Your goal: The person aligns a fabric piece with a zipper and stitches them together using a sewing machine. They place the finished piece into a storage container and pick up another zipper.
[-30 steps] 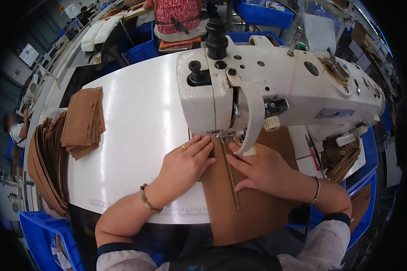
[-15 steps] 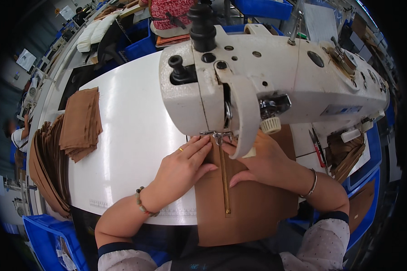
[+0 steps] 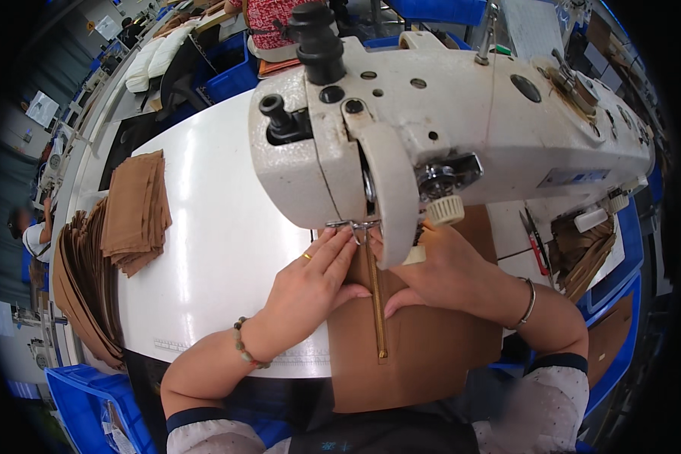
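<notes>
A brown fabric panel [image 3: 424, 356] lies under the needle area of a white sewing machine [image 3: 461, 106]. Down the panel runs a gold-toothed zipper [image 3: 380, 318], its lower end toward me. My left hand [image 3: 303, 284] lies flat along the panel's left edge, fingertips beside the metal presser foot [image 3: 358, 225] and thumb reaching to the zipper. To the right of the zipper, my right hand [image 3: 443, 268] presses on the fabric with its thumb stretched out. Some of its fingertips are hidden behind the machine's white lever.
Brown fabric pieces [image 3: 138, 208] are stacked on the white table [image 3: 212, 280], with more draped over its left edge [image 3: 83, 280]. At the right lie scissors [image 3: 536, 242] beside more brown pieces [image 3: 583, 253]. Blue bins [image 3: 91, 393] stand below. Another person [image 3: 280, 23] sits beyond.
The view has shifted slightly, so the machine appears a little further left. My left thumb has moved right, onto the zipper's edge. Both hands stay on the fabric near the presser foot.
</notes>
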`<state>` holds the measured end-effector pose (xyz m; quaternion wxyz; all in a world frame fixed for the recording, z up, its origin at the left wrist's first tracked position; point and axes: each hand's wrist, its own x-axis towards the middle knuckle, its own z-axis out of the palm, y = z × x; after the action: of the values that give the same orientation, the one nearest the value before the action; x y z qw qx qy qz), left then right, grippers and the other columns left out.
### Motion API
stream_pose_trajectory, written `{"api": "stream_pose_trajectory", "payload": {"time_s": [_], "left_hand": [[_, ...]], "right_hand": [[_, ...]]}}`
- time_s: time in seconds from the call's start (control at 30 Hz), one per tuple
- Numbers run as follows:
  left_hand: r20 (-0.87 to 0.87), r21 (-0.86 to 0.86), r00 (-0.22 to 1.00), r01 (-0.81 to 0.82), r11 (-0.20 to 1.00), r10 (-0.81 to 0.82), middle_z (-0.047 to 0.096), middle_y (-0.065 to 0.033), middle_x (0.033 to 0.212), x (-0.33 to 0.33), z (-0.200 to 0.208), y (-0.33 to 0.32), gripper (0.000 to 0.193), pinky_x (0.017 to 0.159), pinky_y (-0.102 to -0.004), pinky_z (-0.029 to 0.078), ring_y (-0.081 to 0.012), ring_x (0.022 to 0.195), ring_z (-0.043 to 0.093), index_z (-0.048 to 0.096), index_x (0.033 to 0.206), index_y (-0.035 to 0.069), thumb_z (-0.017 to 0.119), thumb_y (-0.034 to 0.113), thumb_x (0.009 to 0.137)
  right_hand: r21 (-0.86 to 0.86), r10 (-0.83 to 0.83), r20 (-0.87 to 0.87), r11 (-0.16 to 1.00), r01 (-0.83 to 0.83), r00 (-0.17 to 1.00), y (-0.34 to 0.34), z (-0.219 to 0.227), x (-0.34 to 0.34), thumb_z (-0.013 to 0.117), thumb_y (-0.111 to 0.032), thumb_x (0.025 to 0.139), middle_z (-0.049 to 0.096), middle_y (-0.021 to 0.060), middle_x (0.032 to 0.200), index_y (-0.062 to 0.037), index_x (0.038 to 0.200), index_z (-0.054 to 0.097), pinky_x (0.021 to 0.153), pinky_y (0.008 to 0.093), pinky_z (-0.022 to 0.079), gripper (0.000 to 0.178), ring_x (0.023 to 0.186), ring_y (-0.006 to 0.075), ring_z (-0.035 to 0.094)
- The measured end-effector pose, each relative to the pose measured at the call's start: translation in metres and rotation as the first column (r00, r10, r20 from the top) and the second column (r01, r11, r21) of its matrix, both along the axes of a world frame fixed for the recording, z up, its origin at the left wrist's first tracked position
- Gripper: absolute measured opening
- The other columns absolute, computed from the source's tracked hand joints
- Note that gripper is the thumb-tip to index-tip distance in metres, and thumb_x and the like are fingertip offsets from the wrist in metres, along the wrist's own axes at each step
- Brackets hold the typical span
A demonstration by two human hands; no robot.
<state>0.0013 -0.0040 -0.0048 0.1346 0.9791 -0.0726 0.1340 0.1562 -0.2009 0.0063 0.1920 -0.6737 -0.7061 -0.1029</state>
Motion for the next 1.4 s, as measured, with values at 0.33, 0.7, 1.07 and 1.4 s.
{"api": "stream_pose_trajectory", "payload": {"time_s": [0.33, 0.7, 1.07, 1.4], "left_hand": [[-0.032, 0.038, 0.999, 0.015, 0.999, -0.014, 0.064, -0.0175, 0.137, 0.0, 0.006, 0.0, 0.072, 0.102, -0.0371, 0.055, -0.0343, 0.13, 0.061, 0.067, 0.129, -0.004, 0.08, 0.046, 0.078], [-0.083, 0.009, 0.996, 0.017, 1.0, -0.017, 0.064, -0.0155, 0.14, 0.0, 0.012, -0.002, 0.074, 0.109, -0.0412, 0.049, -0.0322, 0.134, 0.058, 0.066, 0.132, -0.001, 0.076, 0.049, 0.079], [-0.053, 0.09, 0.998, 0.039, 0.995, -0.034, 0.061, -0.0128, 0.145, -0.002, 0.008, -0.001, 0.076, 0.111, -0.0449, 0.047, -0.0309, 0.137, 0.055, 0.063, 0.137, 0.0, 0.071, 0.053, 0.083], [-0.092, 0.059, 0.995, 0.04, 0.997, -0.034, 0.059, -0.0117, 0.145, -0.002, 0.008, 0.0, 0.074, 0.111, -0.0461, 0.047, -0.0305, 0.138, 0.053, 0.062, 0.137, 0.0, 0.071, 0.051, 0.084]], "right_hand": [[-0.03, 0.006, 0.02, 1.0, -0.005, 1.0, 0.0, -0.004, 0.001, 0.074, -0.065, 0.066, 0.066, 0.0108, 0.101, -0.0024, 0.091, 0.075, 0.107, 0.0446, 0.044, 0.067, 0.111, 0.0305, 0.057], [0.105, -0.031, 0.152, 0.994, 0.015, 0.988, -0.002, -0.008, -0.004, 0.073, -0.064, 0.071, 0.06, 0.0054, 0.082, -0.0054, 0.087, 0.076, 0.087, 0.0379, 0.051, 0.061, 0.088, 0.0244, 0.06], [0.04, -0.182, 0.055, 0.983, 0.18, 0.982, -0.006, -0.007, -0.014, 0.075, -0.061, 0.077, 0.062, 0.0093, 0.088, -0.0037, 0.107, 0.072, 0.078, 0.0392, 0.053, 0.065, 0.091, 0.0274, 0.063], [-0.064, -0.142, 0.061, 0.987, 0.145, 0.988, -0.005, -0.006, -0.02, 0.075, -0.062, 0.072, 0.067, 0.015, 0.107, -0.0035, 0.133, 0.062, 0.097, 0.0441, 0.051, 0.086, 0.1, 0.0321, 0.063]]}}
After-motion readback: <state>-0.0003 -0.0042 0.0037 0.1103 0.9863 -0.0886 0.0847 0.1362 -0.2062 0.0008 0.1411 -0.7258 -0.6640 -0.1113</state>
